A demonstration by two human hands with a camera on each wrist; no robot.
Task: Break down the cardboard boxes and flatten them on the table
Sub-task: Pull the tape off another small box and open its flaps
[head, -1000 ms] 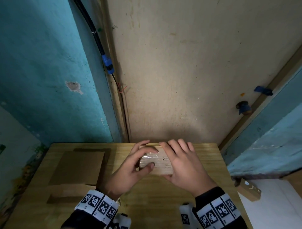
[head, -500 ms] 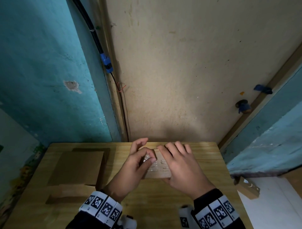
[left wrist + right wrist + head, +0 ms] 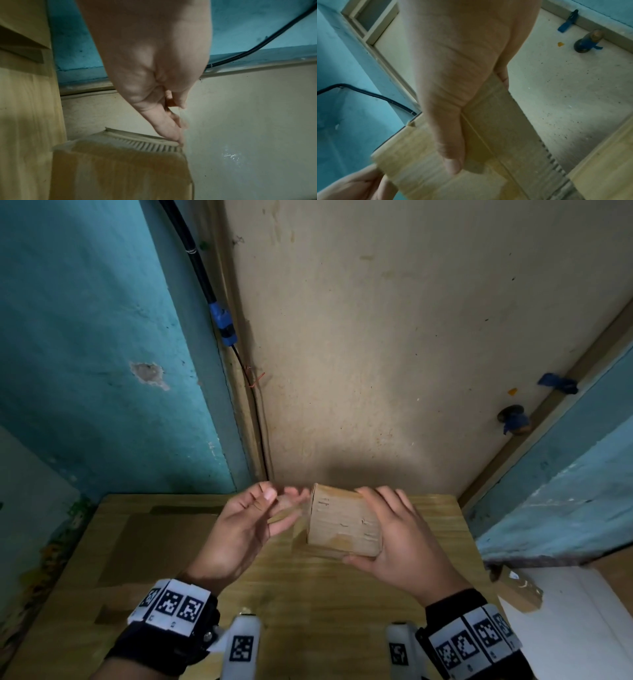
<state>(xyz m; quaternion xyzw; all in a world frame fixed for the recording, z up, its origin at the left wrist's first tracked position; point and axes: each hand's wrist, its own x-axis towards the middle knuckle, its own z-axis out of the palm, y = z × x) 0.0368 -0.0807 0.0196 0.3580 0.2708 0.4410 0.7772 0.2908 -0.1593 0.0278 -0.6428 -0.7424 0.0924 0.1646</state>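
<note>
My right hand (image 3: 373,525) grips a small brown cardboard box (image 3: 342,525) above the far middle of the wooden table (image 3: 325,611), thumb on its near edge and fingers over its far side. The right wrist view shows that thumb lying along the box (image 3: 496,128). My left hand (image 3: 281,501) is just left of the box, its fingers blurred and pinching a strip of clear tape (image 3: 286,503). In the left wrist view the fingertips (image 3: 176,135) meet at the box's top corner (image 3: 120,169), with the thin strip running down from them.
Flattened cardboard (image 3: 154,542) lies on the left part of the table. A beige wall stands right behind the table, with a black cable (image 3: 222,330) down its left corner. Another small box (image 3: 517,590) sits on the floor to the right.
The box has come up off the table and turned in my right hand. My left hand has pulled away to the left from the box's end, drawing the tape with it.
</note>
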